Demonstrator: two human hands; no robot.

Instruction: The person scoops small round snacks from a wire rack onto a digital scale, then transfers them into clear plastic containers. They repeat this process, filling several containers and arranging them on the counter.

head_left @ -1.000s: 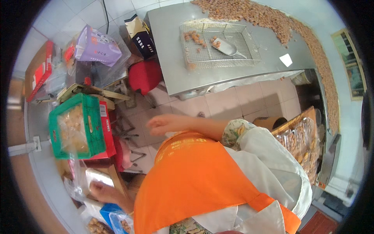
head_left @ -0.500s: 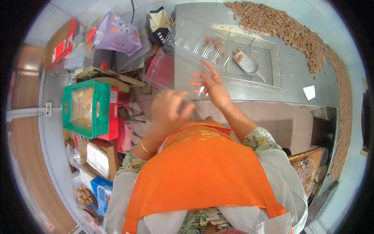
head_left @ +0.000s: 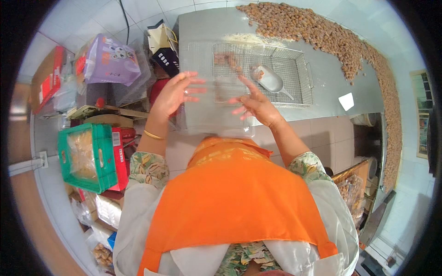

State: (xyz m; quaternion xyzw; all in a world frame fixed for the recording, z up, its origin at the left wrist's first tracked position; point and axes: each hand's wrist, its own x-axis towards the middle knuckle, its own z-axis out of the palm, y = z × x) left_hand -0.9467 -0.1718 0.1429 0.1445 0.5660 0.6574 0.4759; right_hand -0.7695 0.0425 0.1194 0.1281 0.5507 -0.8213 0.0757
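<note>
My left hand (head_left: 177, 94) is raised over the table's left end, its fingers stretched and apart. Opposite it, my right hand (head_left: 258, 106) hangs by the front edge, its index finger extended and the others loosely bent. Between them is a clear plastic box (head_left: 216, 126), its outline faint; whether either hand touches it I cannot tell. A wire basket (head_left: 301, 85) lies beyond my right hand, with a metal scoop (head_left: 271, 82) in it holding a few brown pieces. More brown pieces (head_left: 225, 60) show at the basket's left end, seen through clear plastic.
Small brown lumps (head_left: 304, 23) are heaped along the metal table's (head_left: 329, 69) far and right edges. A white card (head_left: 346, 101) lies near its front edge. On my left stand a green crate (head_left: 99, 161) holding a bagged item, a red carton (head_left: 120, 158) and a purple bag (head_left: 113, 62).
My left hand has moved forward and left, away from my apron. The clear plastic now sits lower, between my hands and near the apron. The view has shifted to the right.
</note>
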